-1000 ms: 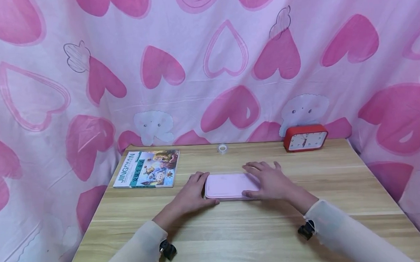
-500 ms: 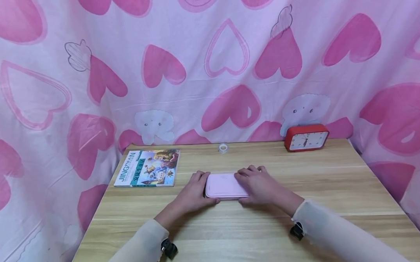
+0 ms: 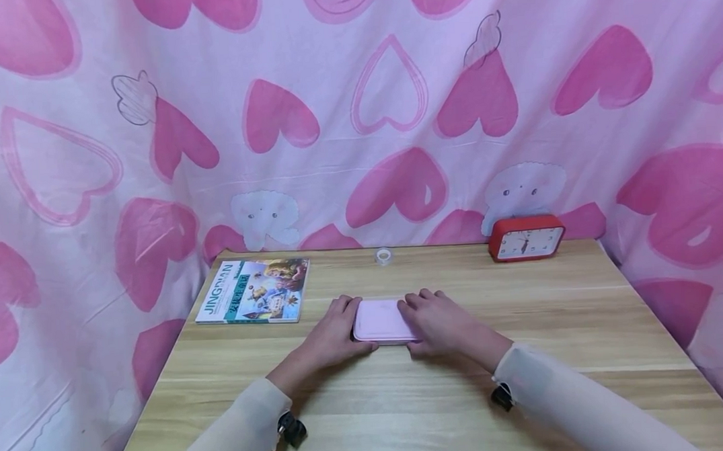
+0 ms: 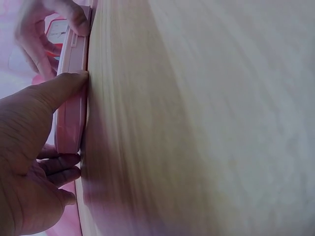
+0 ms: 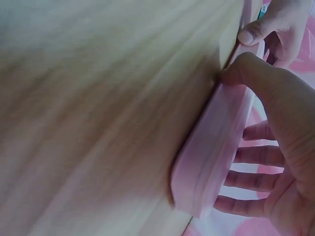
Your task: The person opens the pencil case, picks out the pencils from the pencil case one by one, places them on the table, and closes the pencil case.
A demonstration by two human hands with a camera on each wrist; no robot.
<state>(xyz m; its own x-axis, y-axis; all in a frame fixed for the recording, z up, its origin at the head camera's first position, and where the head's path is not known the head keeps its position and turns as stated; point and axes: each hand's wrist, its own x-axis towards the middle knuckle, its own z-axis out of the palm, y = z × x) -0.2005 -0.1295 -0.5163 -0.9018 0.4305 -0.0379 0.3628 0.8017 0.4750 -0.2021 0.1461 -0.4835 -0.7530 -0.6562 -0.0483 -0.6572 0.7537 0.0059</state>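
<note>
A flat pink pencil case [image 3: 380, 320] with rounded corners lies on the wooden table, its lid down. My left hand [image 3: 332, 331] holds its left end, thumb along the front edge and fingers round the end and far side. From the right, my right hand [image 3: 441, 324] grips the case with the thumb at the front and fingers over the lid and far edge, covering its right part in the head view. A small latch shows on the front of the pencil case [image 4: 75, 105] in the left wrist view. Its right end sticks out past my thumb in the right wrist view.
A picture book [image 3: 253, 291] lies at the table's back left. A small roll of tape [image 3: 384, 255] sits near the back edge, and a red clock [image 3: 526, 238] stands at the back right. Behind the table [image 3: 382, 413] hangs a pink heart-patterned curtain [image 3: 335, 173].
My right hand has slid left along the pencil case, closer to my left hand, its spread fingers drawing together. The left hand and the case have stayed in place.
</note>
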